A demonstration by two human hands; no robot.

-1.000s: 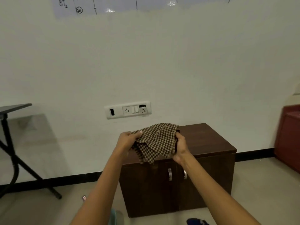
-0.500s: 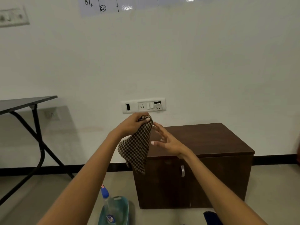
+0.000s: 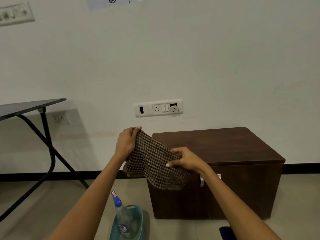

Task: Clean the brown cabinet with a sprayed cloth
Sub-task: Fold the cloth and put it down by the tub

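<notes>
Cloth [image 3: 155, 163]: woven checked fabric, coarse, matt. Brown cabinet [image 3: 225, 149]: dark wood-look laminate, smooth, faint sheen on top; handle [image 3: 201, 181] brushed metal. Spray bottle [image 3: 122, 217], lower center: clear glossy plastic, blue cap. Basin [image 3: 138, 212]: teal plastic, smooth. Wall socket panel [image 3: 158, 108]: white glossy plastic.

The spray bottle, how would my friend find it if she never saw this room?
Start at the brown cabinet by the wall, then look at the floor to its left. A teal tub sits there, and the spray bottle stands inside it. It is clear, with a blue top.
</notes>
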